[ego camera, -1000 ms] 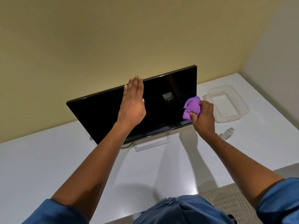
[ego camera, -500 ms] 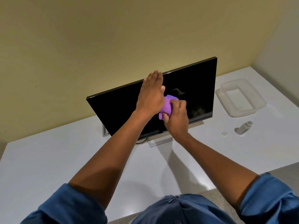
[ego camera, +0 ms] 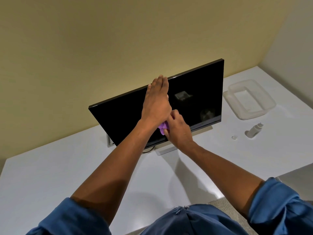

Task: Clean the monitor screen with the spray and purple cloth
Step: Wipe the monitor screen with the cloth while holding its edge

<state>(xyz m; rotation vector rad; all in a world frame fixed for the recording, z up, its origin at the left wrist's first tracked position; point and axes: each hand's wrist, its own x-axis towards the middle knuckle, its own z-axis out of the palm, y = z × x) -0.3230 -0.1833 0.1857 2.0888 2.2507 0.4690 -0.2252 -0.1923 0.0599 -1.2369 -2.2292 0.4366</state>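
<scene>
A black monitor (ego camera: 199, 92) stands on the white desk, its screen dark and tilted back. My left hand (ego camera: 156, 102) lies flat over the screen's upper middle, fingertips on the top edge. My right hand (ego camera: 177, 131) is shut on the purple cloth (ego camera: 163, 128) and presses it on the lower middle of the screen, just under my left wrist. Most of the cloth is hidden by both hands. The small spray bottle (ego camera: 254, 130) lies on its side on the desk to the right of the monitor, with its clear cap (ego camera: 234, 137) beside it.
A clear plastic tub (ego camera: 250, 100) sits at the back right of the white desk (ego camera: 67, 167). The monitor's silver stand (ego camera: 165, 150) and a cable show below the screen. A yellow wall rises right behind the monitor.
My right hand has wiped the cloth leftward along the lower screen, from its right end to the middle under my left wrist. My left hand stays on the screen.
</scene>
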